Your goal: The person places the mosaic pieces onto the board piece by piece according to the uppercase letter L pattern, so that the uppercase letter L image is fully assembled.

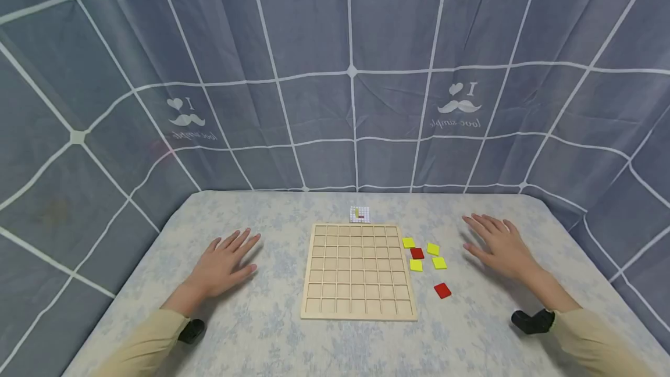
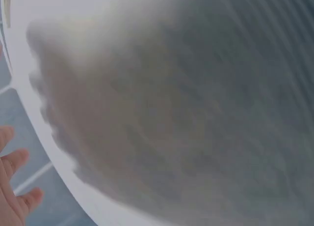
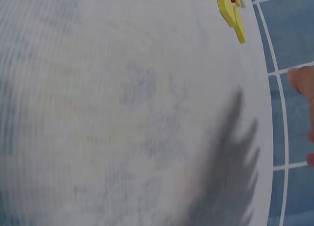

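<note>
A pale wooden board (image 1: pixel 357 315) with a grid of square recesses lies mid-table in the head view. Right of it are several yellow tiles (image 1: pixel 439 263) and two red tiles (image 1: pixel 442 290). My left hand (image 1: pixel 217 269), fingers spread and holding nothing, is left of the board; its fingers (image 2: pixel 15 161) show at the left wrist view's edge. My right hand (image 1: pixel 499 246), also spread and empty, is right of the tiles; part of it (image 3: pixel 305 83) shows in the right wrist view, where yellow tiles (image 3: pixel 226 9) appear at the top.
A small printed card (image 1: pixel 359 214) with a grid and coloured squares lies just behind the board. The table (image 1: pixel 272 342) has a pale floral cover. A blue-grey curtain (image 1: pixel 314 109) with white lines hangs behind and at both sides. A black strap piece sits at each wrist.
</note>
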A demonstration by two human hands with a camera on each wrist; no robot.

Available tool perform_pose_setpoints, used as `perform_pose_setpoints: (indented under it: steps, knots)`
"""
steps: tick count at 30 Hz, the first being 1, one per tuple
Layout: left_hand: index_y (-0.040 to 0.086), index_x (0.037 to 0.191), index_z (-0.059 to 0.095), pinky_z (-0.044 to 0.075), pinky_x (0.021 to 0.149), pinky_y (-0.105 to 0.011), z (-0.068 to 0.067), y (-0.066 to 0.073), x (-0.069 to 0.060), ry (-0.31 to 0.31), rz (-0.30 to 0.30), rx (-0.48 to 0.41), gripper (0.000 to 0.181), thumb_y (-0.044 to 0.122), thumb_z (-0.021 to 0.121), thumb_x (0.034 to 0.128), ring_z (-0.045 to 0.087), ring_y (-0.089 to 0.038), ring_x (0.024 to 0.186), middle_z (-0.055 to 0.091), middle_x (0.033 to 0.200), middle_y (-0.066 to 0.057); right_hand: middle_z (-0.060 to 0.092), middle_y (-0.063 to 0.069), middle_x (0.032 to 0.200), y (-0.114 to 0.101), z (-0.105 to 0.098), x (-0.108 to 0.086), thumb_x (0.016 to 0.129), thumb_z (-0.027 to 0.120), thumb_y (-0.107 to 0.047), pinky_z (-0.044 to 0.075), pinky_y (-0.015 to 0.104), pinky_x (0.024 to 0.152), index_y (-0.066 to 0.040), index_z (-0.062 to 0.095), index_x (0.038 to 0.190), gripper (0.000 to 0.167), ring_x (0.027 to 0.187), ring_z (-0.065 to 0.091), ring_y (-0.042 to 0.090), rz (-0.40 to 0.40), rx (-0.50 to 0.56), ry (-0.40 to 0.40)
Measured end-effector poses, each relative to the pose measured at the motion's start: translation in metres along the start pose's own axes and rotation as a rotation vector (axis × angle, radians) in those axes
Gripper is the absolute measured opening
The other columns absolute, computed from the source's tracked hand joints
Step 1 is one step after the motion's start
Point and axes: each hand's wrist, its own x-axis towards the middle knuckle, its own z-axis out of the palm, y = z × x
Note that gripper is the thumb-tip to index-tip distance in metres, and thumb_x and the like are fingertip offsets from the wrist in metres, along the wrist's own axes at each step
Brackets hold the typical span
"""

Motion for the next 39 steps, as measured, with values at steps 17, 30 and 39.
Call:
perform_pose_setpoints:
  steps: [17,30,39]
  knots:
    - [0.011,0.148,0.039,0.034,0.107,-0.057,0.0,0.057,0.024,-0.126,0.115,-0.122,0.062,0.04,0.055,0.0963,0.04,-0.035,0.137,0.041,0.151,-0.011,0.073,0.01,0.104,-0.027,0.013,0.021,0.079,0.077,-0.016,0.045,0.055,0.079,-0.009,0.071,0.11,0.032,0.095,0.062,0.033,0.008,0.134,0.084]
    - [0.013,0.156,0.018,0.017,0.116,-0.06,0.001,0.085,0.03,-0.337,0.153,-0.222,0.082,0.06,0.046,0.094,0.013,-0.03,0.15,0.014,0.162,-0.007,0.068,-0.005,0.084,-0.045,0.021,0.029,0.08,0.078,-0.029,0.045,0.037,0.072,-0.013,0.073,0.104,0.03,0.083,0.057,0.017,0.161,0.237,-0.149]
    - [0.014,0.156,0.015,0.016,0.117,-0.058,0.001,0.097,0.037,-0.396,0.183,-0.181,0.087,0.064,0.045,0.092,0.009,-0.028,0.151,0.01,0.163,-0.006,0.064,-0.008,0.076,-0.047,0.028,0.035,0.075,0.081,-0.036,0.04,0.028,0.066,-0.012,0.076,0.096,0.033,0.074,0.051,0.01,0.211,0.255,-0.199]
